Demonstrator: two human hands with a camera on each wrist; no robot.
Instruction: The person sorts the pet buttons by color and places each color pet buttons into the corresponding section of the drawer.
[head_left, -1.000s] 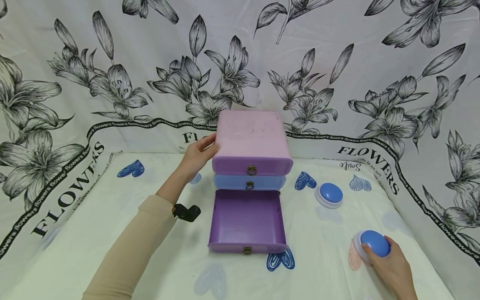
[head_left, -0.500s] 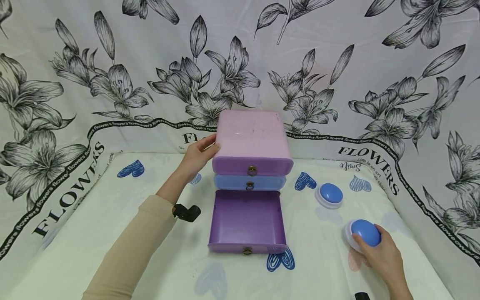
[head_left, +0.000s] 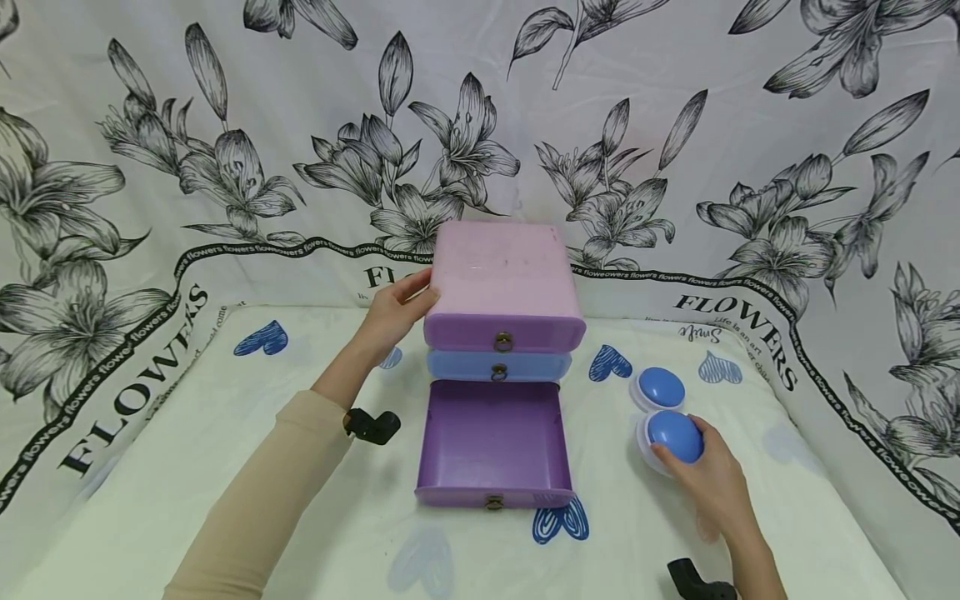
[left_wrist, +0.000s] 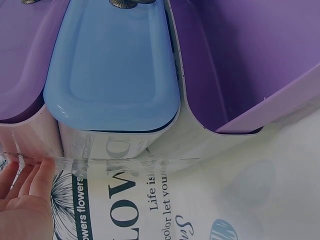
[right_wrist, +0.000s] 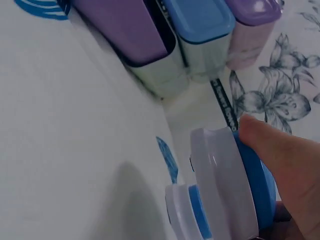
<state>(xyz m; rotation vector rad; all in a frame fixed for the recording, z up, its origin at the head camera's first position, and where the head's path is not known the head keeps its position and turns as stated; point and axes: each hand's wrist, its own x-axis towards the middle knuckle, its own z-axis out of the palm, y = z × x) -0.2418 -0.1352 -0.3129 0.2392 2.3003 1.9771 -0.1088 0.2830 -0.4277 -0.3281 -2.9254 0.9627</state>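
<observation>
A small chest of drawers with a pink top stands mid-table. Its bottom purple drawer is pulled out with nothing inside, while the blue drawer and the upper purple one are closed. My left hand rests its fingertips against the chest's upper left side; in the left wrist view the fingers are fairly straight. My right hand grips a round white button with a blue domed top, held over the cloth. Behind it sits a second, similar button, partly covered in the right wrist view.
A white cloth printed with hearts covers the table. Behind the chest hangs a flower-printed curtain. A black wrist device sits on the left wrist, and another shows near the right wrist.
My right hand has carried the held button left and away from me, up close to the second button. The left hand and the chest have stayed put.
</observation>
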